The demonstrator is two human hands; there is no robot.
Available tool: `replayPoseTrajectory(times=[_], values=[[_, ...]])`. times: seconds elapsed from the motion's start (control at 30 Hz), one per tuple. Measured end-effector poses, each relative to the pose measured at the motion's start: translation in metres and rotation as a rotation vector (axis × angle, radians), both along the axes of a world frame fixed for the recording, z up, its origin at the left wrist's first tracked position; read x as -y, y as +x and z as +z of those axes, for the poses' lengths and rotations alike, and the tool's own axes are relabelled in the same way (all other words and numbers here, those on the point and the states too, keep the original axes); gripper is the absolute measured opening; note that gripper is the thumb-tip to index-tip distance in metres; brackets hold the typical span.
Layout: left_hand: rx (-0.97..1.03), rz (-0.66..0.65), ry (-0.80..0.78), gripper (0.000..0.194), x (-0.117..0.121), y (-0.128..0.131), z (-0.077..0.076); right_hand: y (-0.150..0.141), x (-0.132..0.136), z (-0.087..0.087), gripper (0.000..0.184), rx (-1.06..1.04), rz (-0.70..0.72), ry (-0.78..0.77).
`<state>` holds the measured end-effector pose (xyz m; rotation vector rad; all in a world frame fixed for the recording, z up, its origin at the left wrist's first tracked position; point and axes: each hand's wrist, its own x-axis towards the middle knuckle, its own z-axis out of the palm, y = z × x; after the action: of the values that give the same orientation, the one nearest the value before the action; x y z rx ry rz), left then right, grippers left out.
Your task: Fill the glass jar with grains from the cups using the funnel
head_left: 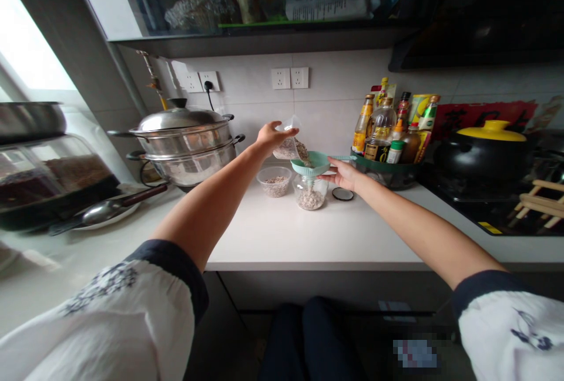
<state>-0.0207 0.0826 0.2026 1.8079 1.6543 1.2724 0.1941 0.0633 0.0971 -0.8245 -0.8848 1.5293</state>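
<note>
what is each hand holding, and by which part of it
The left hand grips a tilted clear container by its side; the right hand holds the green funnel by its handle, near the bowl.

Left on surface (282, 243): two-tier steel steamer (189, 145), domed lid (176, 120) on. Nearer: metal utensil (103, 212) lying across plate (121, 220). Far wall: black plug (208, 85) in socket. Right: bottles (379, 125) in tray (390, 166); farther right, black pot (482, 161), yellow-lidded.
</note>
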Motion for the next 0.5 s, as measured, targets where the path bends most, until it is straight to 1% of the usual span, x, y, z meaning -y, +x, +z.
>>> replayPoseTrajectory(times=[0.5], values=[[0.008,-0.007,0.012,0.085,0.0034,0.0003,-0.0014,0.0025,-0.0041,-0.0025,0.008,0.002,0.011,0.02]])
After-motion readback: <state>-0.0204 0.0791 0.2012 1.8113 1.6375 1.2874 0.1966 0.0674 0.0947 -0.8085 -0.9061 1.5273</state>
